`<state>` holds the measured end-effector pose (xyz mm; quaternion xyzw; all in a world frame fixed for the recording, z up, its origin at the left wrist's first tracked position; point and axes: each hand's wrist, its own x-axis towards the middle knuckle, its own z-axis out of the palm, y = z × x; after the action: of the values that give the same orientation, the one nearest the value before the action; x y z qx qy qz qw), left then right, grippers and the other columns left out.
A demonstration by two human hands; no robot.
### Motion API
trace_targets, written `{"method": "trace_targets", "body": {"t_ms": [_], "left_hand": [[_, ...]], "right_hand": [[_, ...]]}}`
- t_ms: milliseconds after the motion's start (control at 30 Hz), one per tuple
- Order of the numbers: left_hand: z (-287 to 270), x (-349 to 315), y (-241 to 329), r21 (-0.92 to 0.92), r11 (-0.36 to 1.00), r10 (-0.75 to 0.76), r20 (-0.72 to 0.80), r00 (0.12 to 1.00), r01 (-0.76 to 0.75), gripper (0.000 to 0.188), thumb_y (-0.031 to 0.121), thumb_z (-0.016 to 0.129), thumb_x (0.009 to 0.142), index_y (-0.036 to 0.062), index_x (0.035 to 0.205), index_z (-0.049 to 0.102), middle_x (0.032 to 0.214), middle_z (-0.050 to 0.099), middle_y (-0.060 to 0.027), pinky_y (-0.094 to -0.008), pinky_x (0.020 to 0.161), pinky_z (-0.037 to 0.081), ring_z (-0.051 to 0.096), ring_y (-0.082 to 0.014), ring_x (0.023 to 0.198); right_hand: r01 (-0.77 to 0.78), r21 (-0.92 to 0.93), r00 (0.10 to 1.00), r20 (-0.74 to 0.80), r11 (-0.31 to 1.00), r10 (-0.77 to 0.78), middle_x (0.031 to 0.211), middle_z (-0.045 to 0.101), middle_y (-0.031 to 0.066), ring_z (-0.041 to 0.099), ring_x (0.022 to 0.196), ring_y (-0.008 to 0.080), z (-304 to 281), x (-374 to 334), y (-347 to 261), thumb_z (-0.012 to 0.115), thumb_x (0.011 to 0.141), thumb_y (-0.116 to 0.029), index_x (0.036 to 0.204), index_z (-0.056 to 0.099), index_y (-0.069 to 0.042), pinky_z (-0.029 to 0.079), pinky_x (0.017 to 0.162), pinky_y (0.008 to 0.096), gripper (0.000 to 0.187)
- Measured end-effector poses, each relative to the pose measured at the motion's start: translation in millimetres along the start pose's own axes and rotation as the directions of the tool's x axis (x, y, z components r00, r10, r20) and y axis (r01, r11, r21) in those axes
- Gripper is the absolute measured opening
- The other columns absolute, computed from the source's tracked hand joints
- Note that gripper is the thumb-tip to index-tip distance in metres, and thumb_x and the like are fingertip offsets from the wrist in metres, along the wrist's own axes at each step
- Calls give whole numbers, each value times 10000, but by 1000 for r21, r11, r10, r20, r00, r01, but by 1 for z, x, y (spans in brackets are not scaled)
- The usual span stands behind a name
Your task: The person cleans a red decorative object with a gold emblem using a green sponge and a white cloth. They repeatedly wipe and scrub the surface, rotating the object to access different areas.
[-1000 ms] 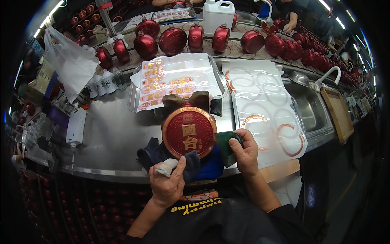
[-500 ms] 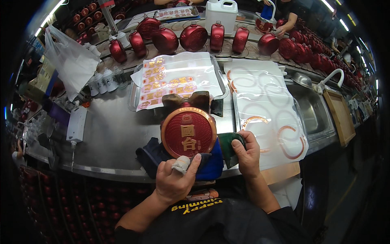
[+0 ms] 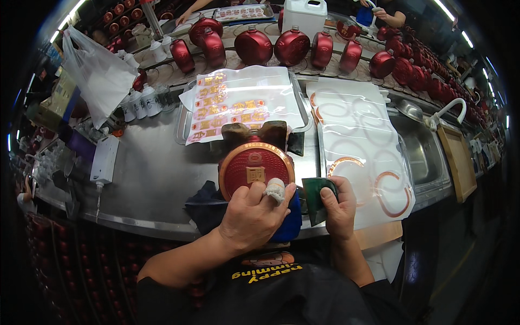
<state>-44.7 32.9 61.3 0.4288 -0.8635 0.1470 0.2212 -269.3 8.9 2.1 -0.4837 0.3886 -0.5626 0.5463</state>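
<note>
A round dark-red bottle [image 3: 236, 170] with a gold ring and raised gold characters lies face up, its neck end away from me, against two dark blocks [image 3: 274, 133]. My left hand [image 3: 252, 216] reaches across the bottle's lower part, hiding it. One finger wears a white wrapping [image 3: 274, 189]; the hand grips nothing and its fingertips are at the bottle's face. To the right of the bottle, my right hand [image 3: 340, 208] pinches a dark green scraper [image 3: 314, 201] between thumb and fingers. Blue cloth [image 3: 290, 227] and dark cloth [image 3: 203, 206] lie under the bottle.
Behind lies a tray [image 3: 304, 122] with a sheet of gold-and-pink decals [image 3: 244, 89]. At right are a sheet of ring decals [image 3: 357, 124] and a sink [image 3: 425, 154]. Red bottles [image 3: 292, 46] line a belt; a white box [image 3: 104, 160] stands left. Another person's hand [image 3: 391, 18] works beyond.
My left hand has moved up and right, from the bottle's lower edge onto its face. The scraper stays beside the bottle in my right hand. Bottles on the belt have shifted right.
</note>
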Motion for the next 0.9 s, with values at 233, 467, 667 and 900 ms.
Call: {"method": "trace_targets", "body": {"t_ms": [233, 467, 667, 900], "left_hand": [[-3, 18, -20, -85, 995, -57, -22, 998, 55, 445, 255, 760, 825, 74, 1231, 727, 864, 629, -44, -358, 669, 463, 561, -235, 853], [-4, 24, -38, -75, 994, -85, -132, 988, 76, 354, 145, 706, 813, 93, 1158, 764, 841, 637, -80, -372, 757, 546, 599, -276, 886], [-2, -2, -60, -123, 959, -276, -189, 942, 257, 322, 59, 681, 854, 77, 1168, 752, 866, 648, -139, -414, 691, 553, 632, -333, 850], [9, -63, -54, -294, 902, -407, -336, 850, 316, 408, -40, 703, 877, 101, 1257, 747, 984, 692, -179, -394, 759, 532, 641, -349, 856]], "right_hand": [[-8, -19, 1000, 14, 1000, 8, 1040, 665, 54, 622, 923, 94, -3, 1, 1, 674, 1029, -153, 1192, 561, 5, 520, 821, 230, 253], [17, -59, 1000, 4, 998, -16, 1040, 663, 55, 613, 934, 97, 2, -3, -6, 670, 1030, -144, 1199, 563, 3, 515, 835, 237, 249], [47, -64, 999, -13, 997, -48, 1041, 676, 59, 632, 880, 101, 1, -6, -6, 638, 1041, -138, 1205, 574, -2, 525, 780, 233, 222], [20, 24, 1000, 1, 1000, -20, 1086, 690, 85, 661, 932, 118, 3, -7, -2, 631, 1053, -140, 1228, 556, 19, 551, 826, 252, 248]]}}
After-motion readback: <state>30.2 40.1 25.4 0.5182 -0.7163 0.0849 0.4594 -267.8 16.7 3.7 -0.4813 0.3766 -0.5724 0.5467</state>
